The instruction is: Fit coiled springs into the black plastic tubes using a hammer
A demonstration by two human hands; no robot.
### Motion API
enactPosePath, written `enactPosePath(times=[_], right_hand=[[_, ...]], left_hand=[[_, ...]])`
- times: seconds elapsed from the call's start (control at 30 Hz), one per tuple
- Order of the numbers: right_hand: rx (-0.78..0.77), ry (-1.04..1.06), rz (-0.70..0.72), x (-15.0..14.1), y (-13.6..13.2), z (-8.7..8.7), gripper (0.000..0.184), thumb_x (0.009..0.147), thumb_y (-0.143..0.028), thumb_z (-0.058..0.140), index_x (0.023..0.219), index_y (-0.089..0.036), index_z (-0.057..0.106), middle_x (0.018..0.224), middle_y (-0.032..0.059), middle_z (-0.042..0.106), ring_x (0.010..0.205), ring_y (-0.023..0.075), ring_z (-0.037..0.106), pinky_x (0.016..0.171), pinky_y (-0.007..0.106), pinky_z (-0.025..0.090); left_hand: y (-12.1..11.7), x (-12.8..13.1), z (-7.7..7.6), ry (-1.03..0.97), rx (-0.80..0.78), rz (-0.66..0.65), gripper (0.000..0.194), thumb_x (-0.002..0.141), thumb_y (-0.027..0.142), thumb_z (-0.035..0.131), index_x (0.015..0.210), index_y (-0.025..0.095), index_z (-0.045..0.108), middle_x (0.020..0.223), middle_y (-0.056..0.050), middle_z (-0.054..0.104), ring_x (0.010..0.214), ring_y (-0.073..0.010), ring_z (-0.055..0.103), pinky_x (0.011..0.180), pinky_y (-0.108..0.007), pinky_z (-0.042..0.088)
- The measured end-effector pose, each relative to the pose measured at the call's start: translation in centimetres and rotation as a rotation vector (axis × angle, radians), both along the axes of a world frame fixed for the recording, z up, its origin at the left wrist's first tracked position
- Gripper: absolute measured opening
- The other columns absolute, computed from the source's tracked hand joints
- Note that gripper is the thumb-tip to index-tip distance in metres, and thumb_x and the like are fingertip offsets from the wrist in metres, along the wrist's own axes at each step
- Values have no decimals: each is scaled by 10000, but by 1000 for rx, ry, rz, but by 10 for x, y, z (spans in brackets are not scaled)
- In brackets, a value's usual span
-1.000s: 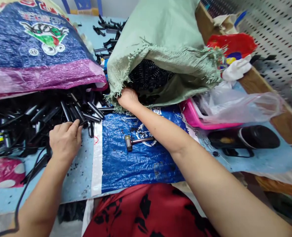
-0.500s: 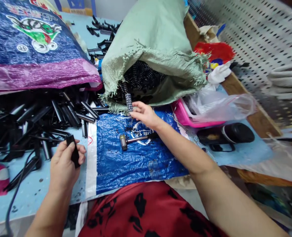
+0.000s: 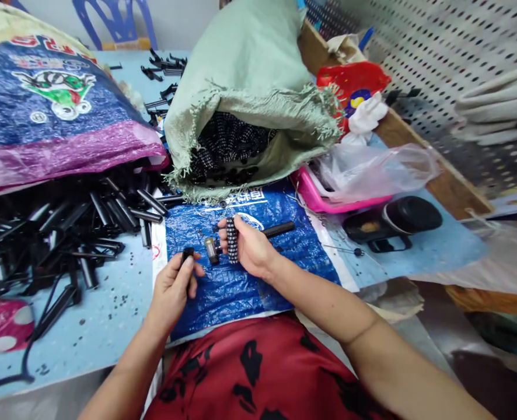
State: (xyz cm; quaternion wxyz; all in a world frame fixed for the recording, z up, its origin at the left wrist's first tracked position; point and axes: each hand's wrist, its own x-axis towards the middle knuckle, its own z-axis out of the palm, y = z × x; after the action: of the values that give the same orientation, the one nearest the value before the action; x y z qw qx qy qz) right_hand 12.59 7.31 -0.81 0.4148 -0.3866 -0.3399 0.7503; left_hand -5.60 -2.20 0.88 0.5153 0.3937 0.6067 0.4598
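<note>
Head view. The left hand (image 3: pixel 173 284) grips a short black piece (image 3: pixel 188 253) over the blue sheet (image 3: pixel 236 300); the right hand (image 3: pixel 253 246) holds a black-and-white patterned strip (image 3: pixel 232 240) upright at the piece's 2 o'clock. A hammer (image 3: pixel 212 249), partly hidden by the right hand, lies on the sheet. At the left hand's 10 o'clock, black parts (image 3: pixel 101 216) are heaped on the tabletop (image 3: pixel 105 326); at the right hand's 12 o'clock, a green sack (image 3: pixel 250 58) gapes, similar patterned strips inside.

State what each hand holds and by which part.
Left hand: black piece, gripped below its visible end. Right hand: patterned strip, fingers along its length, thumb near its top.
</note>
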Motion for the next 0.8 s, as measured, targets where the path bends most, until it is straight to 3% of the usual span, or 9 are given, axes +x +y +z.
enactPosePath(times=[0.07,0.23,0.33,0.43,0.53,0.6,0.67,0.73,0.8], right_hand=[[-94,88,44,-4,-6,2,602,822,-789,703,998,-215,661,709,-51,575,539,81,492,511,216,429],[-63,97,72,-15,-20,4,569,888,-757,653,1091,-226,673,587,-92,501,421,62,369,428,196,287],[-25,137,-32,-29,-27,5,498,881,-699,693,1010,-219,705,707,-39,616,565,91,540,543,221,447],[68,79,-69,-38,-32,3,430,941,-636,645,998,-218,728,989,37,738,899,170,685,840,306,575],[348,-119,46,-28,-31,-4,573,957,-678,620,1339,-252,659,1419,96,655,1340,265,602,1090,409,538],[693,-308,157,-12,-27,-10,955,821,-736,764,1596,-297,421,1672,116,415,1572,331,374,1210,501,461],[1060,-465,270,2,-22,-15,1210,744,-703,854,1691,-325,203,1747,133,267,1633,360,252,1267,570,389],[1304,-539,335,10,-20,-17,1156,841,-604,824,1709,-318,115,1721,161,318,1610,341,324,1270,572,393],[1417,-569,308,11,-22,-17,1074,919,-522,777,1714,-275,99,1665,188,415,1557,318,430,1246,537,448]], left_hand=[[-5,2,-3,-9,-17,2,440,921,607,687,1045,186,691,762,-9,700,421,-62,485,438,-206,368],[-6,10,-9,24,31,102,407,953,591,653,1028,192,676,738,8,678,430,-66,474,440,-208,372],[0,22,-17,121,157,190,382,885,554,756,992,192,700,794,0,699,520,-86,531,497,-218,429],[6,32,-25,205,252,168,361,796,473,859,992,195,739,848,-4,721,669,-124,604,626,-242,498],[4,29,-26,215,242,154,274,847,442,819,926,188,752,765,11,689,651,-122,573,630,-245,484],[-2,22,-23,183,210,161,261,847,431,822,903,186,754,736,13,679,622,-116,549,601,-240,471],[-8,15,-19,152,181,154,266,828,427,844,888,185,751,721,14,672,608,-112,538,575,-232,460],[-12,12,-17,120,163,139,299,824,457,850,879,185,740,701,17,650,596,-106,527,552,-222,445],[-14,12,-15,56,148,145,375,893,558,763,932,187,726,697,17,634,552,-96,502,517,-221,422]])
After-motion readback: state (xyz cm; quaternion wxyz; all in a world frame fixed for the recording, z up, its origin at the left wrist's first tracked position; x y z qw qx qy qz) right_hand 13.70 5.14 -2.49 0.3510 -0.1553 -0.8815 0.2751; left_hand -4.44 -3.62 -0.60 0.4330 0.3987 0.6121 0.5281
